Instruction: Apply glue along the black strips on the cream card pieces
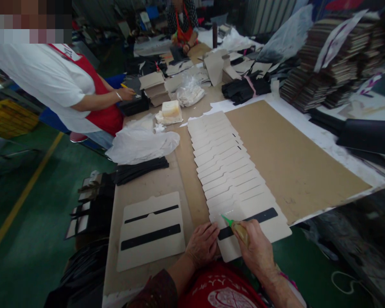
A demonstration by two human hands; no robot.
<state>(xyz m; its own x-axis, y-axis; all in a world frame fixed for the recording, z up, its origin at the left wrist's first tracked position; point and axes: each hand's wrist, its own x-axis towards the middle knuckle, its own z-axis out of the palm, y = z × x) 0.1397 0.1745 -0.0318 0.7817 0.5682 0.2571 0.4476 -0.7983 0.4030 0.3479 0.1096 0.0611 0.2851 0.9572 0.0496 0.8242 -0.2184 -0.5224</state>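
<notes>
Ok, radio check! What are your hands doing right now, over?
Right hand: holding green-nozzled bottle, likely glue. Left hand: at the edge of the cream card. Nozzle tip just above the black strip. Fanned cards right beyond.

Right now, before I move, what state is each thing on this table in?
Left hand: resting flat on the nearest card.
Right hand: gripping the squeeze bottle.
Squeeze bottle: tilted, green tip down at the card.
Nearest card: black strip lying across it.
Row of cards: overlapping, fanned out.
Side card: flat, two black strips on it.
Plastic bag: crumpled.
</notes>
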